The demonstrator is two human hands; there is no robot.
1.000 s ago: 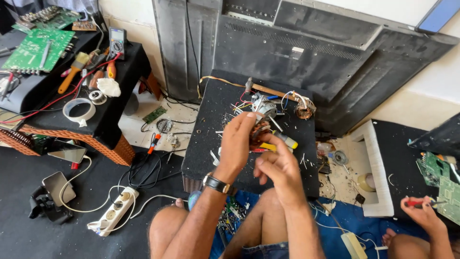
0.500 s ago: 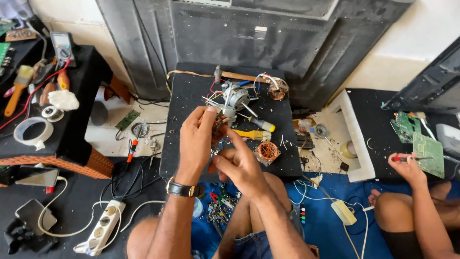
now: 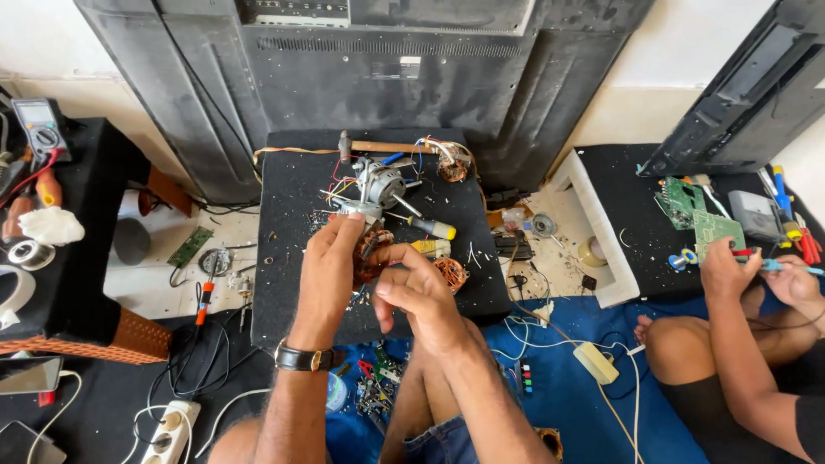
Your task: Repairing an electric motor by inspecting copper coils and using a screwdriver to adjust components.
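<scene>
One copper-wound motor coil (image 3: 371,249) sits between both hands, left hand (image 3: 331,258) and right hand (image 3: 421,292) gripping it above the black desk (image 3: 284,223); one second coil (image 3: 449,273) lies beside.

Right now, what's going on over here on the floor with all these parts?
A person sitting on the floor holds a copper-wound motor coil between both hands: the left hand grips it from the side, and the right hand pinches at its edge. They work over a black board that carries a small motor, a hammer, a yellow-handled screwdriver and a second coil. To the right, another person's hand rests by a green circuit board.
</scene>
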